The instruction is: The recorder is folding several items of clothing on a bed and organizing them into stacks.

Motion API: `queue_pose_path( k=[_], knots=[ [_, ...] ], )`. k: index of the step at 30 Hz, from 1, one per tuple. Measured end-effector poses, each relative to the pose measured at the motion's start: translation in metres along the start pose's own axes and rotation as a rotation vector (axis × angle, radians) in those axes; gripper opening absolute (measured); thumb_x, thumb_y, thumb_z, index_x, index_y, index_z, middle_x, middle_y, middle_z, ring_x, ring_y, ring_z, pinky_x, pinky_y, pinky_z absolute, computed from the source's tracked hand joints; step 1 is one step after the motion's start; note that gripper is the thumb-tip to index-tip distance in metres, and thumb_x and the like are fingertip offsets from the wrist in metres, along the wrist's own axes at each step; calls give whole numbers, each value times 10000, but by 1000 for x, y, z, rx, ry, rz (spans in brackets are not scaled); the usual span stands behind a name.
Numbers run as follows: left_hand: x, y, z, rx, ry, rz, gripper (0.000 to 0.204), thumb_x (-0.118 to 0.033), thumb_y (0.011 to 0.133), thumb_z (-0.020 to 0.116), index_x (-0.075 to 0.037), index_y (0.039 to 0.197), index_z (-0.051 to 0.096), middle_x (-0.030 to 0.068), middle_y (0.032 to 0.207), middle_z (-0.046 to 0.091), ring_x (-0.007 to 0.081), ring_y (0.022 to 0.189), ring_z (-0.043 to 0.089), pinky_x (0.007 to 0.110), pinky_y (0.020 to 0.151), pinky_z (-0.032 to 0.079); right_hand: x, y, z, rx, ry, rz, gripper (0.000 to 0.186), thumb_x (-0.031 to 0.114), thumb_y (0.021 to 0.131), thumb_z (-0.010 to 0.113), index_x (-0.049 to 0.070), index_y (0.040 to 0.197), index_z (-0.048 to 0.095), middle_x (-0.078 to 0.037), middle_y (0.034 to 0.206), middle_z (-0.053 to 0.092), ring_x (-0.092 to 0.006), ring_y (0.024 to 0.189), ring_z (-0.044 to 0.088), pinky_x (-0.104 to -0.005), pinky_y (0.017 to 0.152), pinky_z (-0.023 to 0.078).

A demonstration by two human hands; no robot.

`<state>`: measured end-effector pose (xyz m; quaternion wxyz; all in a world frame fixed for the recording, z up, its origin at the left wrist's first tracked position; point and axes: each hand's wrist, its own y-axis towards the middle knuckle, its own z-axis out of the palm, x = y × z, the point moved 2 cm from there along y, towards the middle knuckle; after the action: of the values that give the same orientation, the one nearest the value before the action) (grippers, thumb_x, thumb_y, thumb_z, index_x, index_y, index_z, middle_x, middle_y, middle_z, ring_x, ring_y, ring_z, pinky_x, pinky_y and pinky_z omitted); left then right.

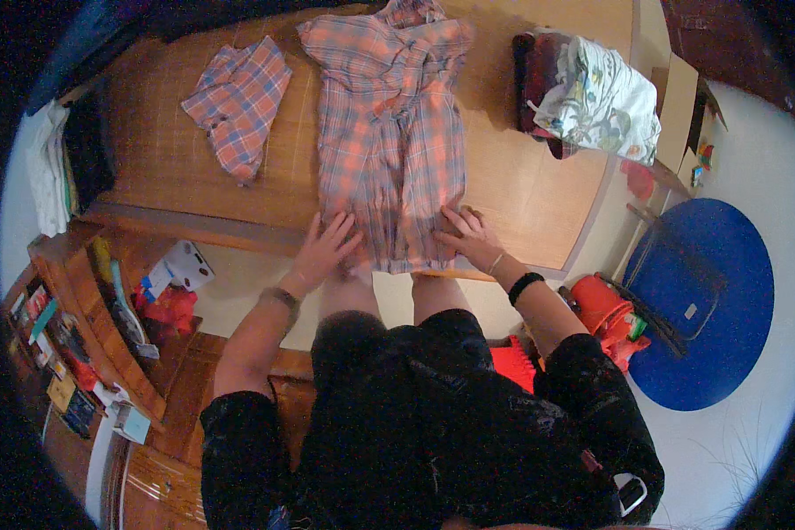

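A pink-and-grey plaid shirt (389,132) lies spread lengthwise on the wooden table, collar at the far end and lower edge towards me. My left hand (325,246) rests on its lower left corner, fingers spread. On the lower right side lies my right hand (470,238), its fingers stretched over the fabric. Neither hand grips the cloth. Left of the shirt is a separate, smaller piece of orange-and-blue plaid cloth (238,106), with dark buttons on it.
Folded clothes (602,102), a white patterned one on top, sit at the table's right. Beside the table stand a cardboard box (677,115), a round blue object (702,305) and a red-orange container (602,305). A wooden shelf (97,327) with odds and ends is at left.
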<state>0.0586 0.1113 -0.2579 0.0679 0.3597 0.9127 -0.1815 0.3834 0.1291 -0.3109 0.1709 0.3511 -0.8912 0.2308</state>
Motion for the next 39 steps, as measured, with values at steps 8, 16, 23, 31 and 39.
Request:
queue_pose_path(
  k=[8, 16, 23, 31, 39],
  knots=[
    [-14, 24, -8, 19, -379, -138, 311, -100, 704, 547, -90, 1015, 543, 74, 1098, 519, 220, 1051, 466, 412, 919, 332, 15, 14, -2, -266, 537, 256, 321, 29, 602, 614, 168, 891, 603, -54, 1048, 522, -266, 989, 481, -404, 811, 399],
    [14, 35, -47, -5, -1718, -733, 218, -87, 824, 527, -37, 1035, 551, 3, 944, 588, 97, 844, 544, 226, 746, 436, -23, 6, -17, -364, 1248, 539, 76, 97, 806, 570, 42, 855, 589, -49, 686, 576, -110, 594, 561, -243, 529, 465],
    [46, 28, 0, -412, -1580, -828, 302, -149, 817, 587, -5, 1074, 524, 49, 971, 581, 111, 853, 544, 229, 753, 434, -11, 44, -80, -369, 1120, 617, 306, 282, 813, 589, -2, 913, 536, -65, 644, 575, -128, 484, 544, -242, 452, 443],
    [43, 2, 23, -375, -1177, -954, 513, -185, 776, 637, 12, 1190, 407, 141, 1051, 537, 184, 967, 518, 284, 834, 407, 21, 25, -101, -450, 548, 579, 485, 203, 756, 633, 16, 1151, 422, -206, 1080, 506, -257, 775, 584, -332, 635, 475],
    [22, 13, -9, -9, 54, -252, 752, -284, 648, 703, -187, 1298, 340, 95, 1372, 272, 274, 1264, 250, 522, 998, 201, 10, 17, -44, -286, -95, 109, 633, 85, 642, 641, 206, 1219, 409, -113, 1264, 356, -318, 1107, 385, -433, 872, 362]
  ],
)
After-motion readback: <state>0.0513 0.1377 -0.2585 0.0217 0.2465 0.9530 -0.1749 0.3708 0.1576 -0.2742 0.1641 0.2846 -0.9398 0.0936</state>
